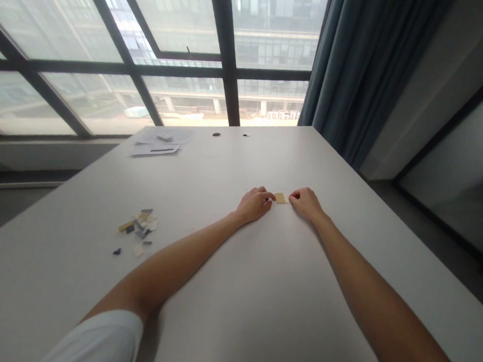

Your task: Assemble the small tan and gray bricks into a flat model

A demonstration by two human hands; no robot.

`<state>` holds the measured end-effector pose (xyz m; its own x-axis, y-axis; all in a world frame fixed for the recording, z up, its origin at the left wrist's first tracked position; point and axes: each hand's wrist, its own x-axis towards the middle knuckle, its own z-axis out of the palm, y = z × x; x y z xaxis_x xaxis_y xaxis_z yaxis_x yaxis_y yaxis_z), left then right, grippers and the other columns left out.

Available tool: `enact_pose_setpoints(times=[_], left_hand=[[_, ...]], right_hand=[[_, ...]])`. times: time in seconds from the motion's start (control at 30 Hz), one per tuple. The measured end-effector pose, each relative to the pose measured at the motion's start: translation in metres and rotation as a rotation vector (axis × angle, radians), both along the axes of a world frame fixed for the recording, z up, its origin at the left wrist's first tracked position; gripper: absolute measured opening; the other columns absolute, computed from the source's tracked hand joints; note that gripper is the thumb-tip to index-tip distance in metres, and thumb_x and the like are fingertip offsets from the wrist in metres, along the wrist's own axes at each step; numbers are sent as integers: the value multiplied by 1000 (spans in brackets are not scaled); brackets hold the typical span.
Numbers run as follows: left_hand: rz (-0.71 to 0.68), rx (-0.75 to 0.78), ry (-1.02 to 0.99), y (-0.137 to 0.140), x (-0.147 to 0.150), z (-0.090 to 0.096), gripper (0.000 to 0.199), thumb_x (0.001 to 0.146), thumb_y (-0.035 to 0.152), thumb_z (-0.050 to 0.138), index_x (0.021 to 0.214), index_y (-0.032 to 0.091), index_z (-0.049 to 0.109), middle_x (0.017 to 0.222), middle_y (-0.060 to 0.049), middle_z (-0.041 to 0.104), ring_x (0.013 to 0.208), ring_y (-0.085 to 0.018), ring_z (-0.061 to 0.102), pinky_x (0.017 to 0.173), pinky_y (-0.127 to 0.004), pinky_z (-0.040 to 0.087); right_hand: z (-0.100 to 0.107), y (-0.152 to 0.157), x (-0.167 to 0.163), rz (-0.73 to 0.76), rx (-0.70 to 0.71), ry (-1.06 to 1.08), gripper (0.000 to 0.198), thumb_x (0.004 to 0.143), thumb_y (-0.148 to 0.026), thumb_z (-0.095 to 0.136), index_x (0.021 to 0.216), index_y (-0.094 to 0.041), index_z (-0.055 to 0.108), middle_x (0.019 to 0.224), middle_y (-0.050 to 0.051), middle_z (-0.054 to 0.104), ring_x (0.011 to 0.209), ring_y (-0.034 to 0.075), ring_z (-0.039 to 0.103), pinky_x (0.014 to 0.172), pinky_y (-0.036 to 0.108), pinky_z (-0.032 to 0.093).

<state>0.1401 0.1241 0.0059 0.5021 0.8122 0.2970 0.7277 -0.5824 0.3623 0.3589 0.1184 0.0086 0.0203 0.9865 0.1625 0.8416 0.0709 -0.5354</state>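
A small tan studded building plate (280, 198) lies on the white table between my two hands. My left hand (256, 204) is at its left edge, with the index finger and thumb closed against it. My right hand (305, 202) is closed in a pinch just to the right of the plate. Between its fingertips and the plate shows a small cream-coloured piece (287, 199), apparently held at its right end. The remaining fingers of both hands are curled and partly hidden.
A loose pile of small grey, tan, cream and dark building pieces (139, 227) lies to the left of my left forearm. Papers (157, 145) rest at the far left of the table (234, 164). Windows stand beyond it, and a blue curtain (352, 73) hangs at right.
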Motion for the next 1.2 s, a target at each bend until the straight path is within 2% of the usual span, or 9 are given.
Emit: enact_pose_setpoints(times=[0.53,0.8,1.2], left_hand=[[6,9,-16,3,-1,-4,28,89,25,54,109,29,74,99,-4,66,95,-21,60,92,-34,46],[-7,3,-26,2,-2,-3,26,89,27,55,105,29,75,97,-3,67,93,-21,60,90,-33,46],[5,-23,1,-1,0,1,30,89,26,53,109,30,75,100,-4,66,95,-21,60,94,-34,46]], right_hand=[[-2,2,1,3,8,-8,18,83,-22,64,87,-18,81,87,9,78,80,18,70,72,23,46],[-3,2,1,-12,-5,-7,20,84,-24,63,89,-18,81,90,9,78,81,18,70,74,23,47],[-2,1,1,-23,7,9,20,84,-23,63,89,-18,81,89,10,78,80,17,69,74,23,47]])
